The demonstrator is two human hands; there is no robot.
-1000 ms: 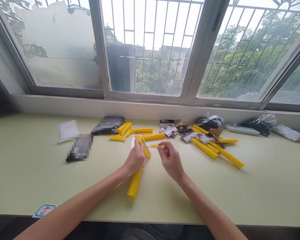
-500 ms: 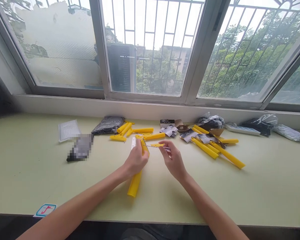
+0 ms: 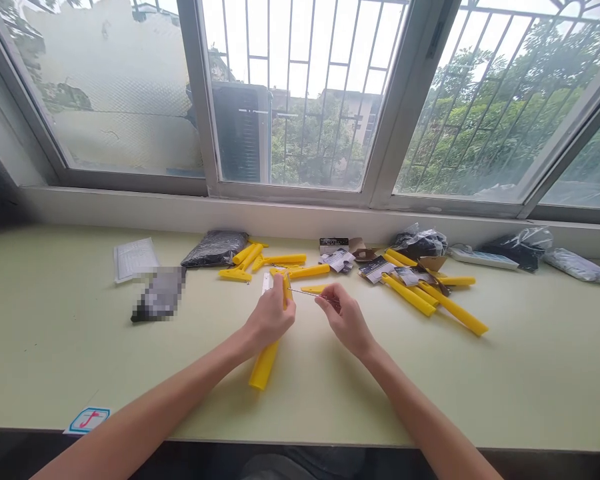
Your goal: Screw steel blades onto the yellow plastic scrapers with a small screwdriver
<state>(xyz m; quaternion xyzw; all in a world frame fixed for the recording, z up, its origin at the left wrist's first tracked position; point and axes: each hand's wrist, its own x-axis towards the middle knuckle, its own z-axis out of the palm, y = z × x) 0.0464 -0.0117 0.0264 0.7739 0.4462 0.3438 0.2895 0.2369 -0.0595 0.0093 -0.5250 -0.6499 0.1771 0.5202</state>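
Note:
My left hand is closed round the head of a yellow scraper, whose handle slants down toward the table's front edge. A white blade-like strip shows just left of my fingers. Between its thumb and fingers, my right hand grips a thin screwdriver. The metal shaft points left, its tip at the scraper's head; my fingers mostly hide the screwdriver's handle. Behind the shaft lies a small yellow piece. Just beyond my left hand rests another yellow scraper.
More yellow scrapers lie at the back, beside a black plastic-wrapped package. To the right, several yellow handles are piled among printed cards. Clear bags with dark contents stand along the window wall. A clear packet lies left.
The scraper's handle end has shifted slightly left and up. My right hand has turned a little around the screwdriver and uncovered more of the small yellow piece.

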